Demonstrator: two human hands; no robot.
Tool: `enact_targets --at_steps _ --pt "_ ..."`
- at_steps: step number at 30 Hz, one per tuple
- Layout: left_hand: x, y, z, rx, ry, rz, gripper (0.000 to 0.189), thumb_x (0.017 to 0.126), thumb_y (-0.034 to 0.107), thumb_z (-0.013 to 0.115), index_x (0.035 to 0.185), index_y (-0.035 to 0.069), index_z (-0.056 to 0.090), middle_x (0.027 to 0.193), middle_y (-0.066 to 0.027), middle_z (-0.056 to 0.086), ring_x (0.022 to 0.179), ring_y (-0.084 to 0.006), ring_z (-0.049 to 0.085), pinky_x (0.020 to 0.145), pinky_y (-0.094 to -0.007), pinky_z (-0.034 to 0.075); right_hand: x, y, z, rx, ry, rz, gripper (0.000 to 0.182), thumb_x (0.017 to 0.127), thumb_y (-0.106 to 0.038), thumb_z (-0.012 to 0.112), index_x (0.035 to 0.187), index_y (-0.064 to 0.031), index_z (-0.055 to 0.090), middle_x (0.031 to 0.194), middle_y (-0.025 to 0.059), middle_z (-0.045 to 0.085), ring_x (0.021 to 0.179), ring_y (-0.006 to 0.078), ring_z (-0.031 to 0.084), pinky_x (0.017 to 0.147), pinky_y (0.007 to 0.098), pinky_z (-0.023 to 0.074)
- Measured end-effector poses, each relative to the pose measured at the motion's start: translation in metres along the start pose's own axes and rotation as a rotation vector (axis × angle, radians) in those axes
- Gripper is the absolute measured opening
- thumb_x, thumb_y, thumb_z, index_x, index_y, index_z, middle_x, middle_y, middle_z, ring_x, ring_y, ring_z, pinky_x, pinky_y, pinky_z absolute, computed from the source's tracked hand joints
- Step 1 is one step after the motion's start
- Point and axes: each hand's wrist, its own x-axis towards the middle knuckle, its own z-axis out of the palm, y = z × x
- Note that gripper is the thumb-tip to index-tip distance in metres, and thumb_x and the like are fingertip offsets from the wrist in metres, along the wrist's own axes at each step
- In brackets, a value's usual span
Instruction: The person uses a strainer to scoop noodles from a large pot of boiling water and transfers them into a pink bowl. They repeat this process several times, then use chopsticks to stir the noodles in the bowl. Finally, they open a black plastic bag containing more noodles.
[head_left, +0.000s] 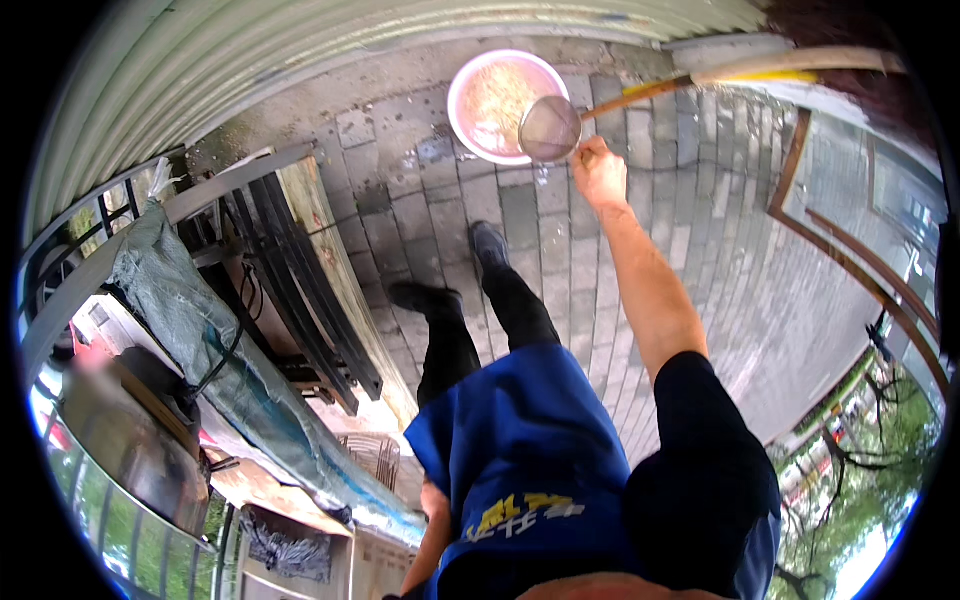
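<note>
My right hand (602, 174) is stretched forward and closed on a round fine-mesh strainer (551, 129). The strainer overlaps the right side of a pink plastic basin (459, 127) on the paving. Pale, thin strands (499, 90), maybe bean sprouts, lie in the basin with what looks like water. Whether the strainer touches the basin cannot be told. My left hand (433, 501) hangs low at my left side, partly covered by my blue apron (525, 420); its fingers are hidden.
A corrugated wall (315, 64) stands beyond the basin. A wooden pole (645, 91) slants behind the strainer. At left are a metal frame with black bars (300, 270), a wooden plank (352, 300) and a grey-green tarp (217, 345). Grey brick paving (675, 225) stretches right towards brown-framed glass (847, 195).
</note>
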Motion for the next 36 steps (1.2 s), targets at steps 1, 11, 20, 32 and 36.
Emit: enact_targets --at_steps 1,11,20,32,36 --pt "-0.006 0.031 -0.003 -0.213 -0.011 -0.064 0.049 0.106 0.040 0.035 0.122 0.008 0.068 0.113 -0.0266 0.071 0.104 -0.0443 0.069 0.092 -0.0559 0.052 -0.008 -0.014 -0.017 -0.026 0.001 -0.019 0.021 0.092 -0.027 0.064 0.101 -0.0094 0.068 0.093 0.0220 0.074 0.091 0.0447 0.071 0.087 0.0508 0.0571" --pt "-0.009 0.052 -0.030 -0.215 -0.086 -0.124 0.054 0.109 0.043 0.028 0.118 0.006 0.067 0.111 -0.0261 0.072 0.107 -0.0445 0.068 0.095 -0.0554 0.051 0.000 -0.021 -0.048 0.032 0.056 -0.259 0.015 0.091 -0.020 0.067 0.101 -0.0078 0.069 0.086 0.0203 0.074 0.082 0.0427 0.072 0.079 0.0499 0.0588" --pt "0.039 0.057 -0.081 -0.389 -0.104 0.127 0.052 0.104 0.036 0.036 0.123 -0.002 0.065 0.115 -0.0249 0.071 0.107 -0.0393 0.068 0.094 -0.0478 0.051 -0.091 -0.041 -0.096 0.714 0.107 0.179 0.009 0.093 -0.013 0.069 0.097 -0.0045 0.067 0.087 0.0146 0.075 0.076 0.0267 0.075 0.067 0.0374 0.0593" --pt "0.039 0.237 -0.230 -0.621 -0.313 0.437 0.018 0.098 0.022 0.064 0.092 0.004 0.065 0.068 -0.0012 0.059 0.055 -0.0107 0.055 0.046 -0.0262 0.045 -0.266 -0.018 -0.297 1.329 0.172 0.106 0.016 0.095 -0.011 0.068 0.109 -0.0035 0.065 0.090 0.0083 0.072 0.070 0.0147 0.070 0.058 0.0306 0.0596" --pt "0.055 0.259 -0.231 -0.153 -0.398 0.749 0.017 0.097 0.019 0.064 0.097 0.002 0.066 0.073 -0.0041 0.062 0.060 -0.0141 0.060 0.050 -0.0287 0.049 -0.283 0.109 -0.309 -0.209 -0.037 0.241 0.016 0.085 -0.014 0.065 0.100 -0.0075 0.066 0.087 0.0151 0.075 0.083 0.0340 0.075 0.070 0.0474 0.0585"
